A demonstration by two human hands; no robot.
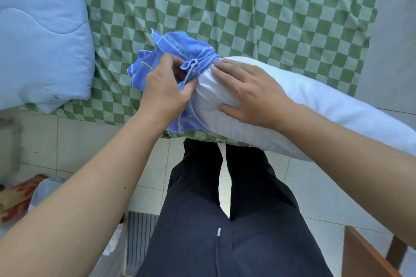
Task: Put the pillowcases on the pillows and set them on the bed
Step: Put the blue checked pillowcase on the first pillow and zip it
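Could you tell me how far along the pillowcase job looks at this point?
Early. The blue pillowcase covers only one end of the white pillow. The left hand grips its bunched edge; the right hand presses the pillow. Pulling it fully on and placing it on the bed remain.

A pale blue quilt [38, 36] lies folded at the left. The floor is white tile [94, 141]. A red patterned cloth [18, 195] and crumpled plastic bag [45, 189] lie lower left; brown wooden furniture [369, 256] shows lower right.

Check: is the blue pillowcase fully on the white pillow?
No. The blue pillowcase is bunched over one end only; most of the white pillow is bare.
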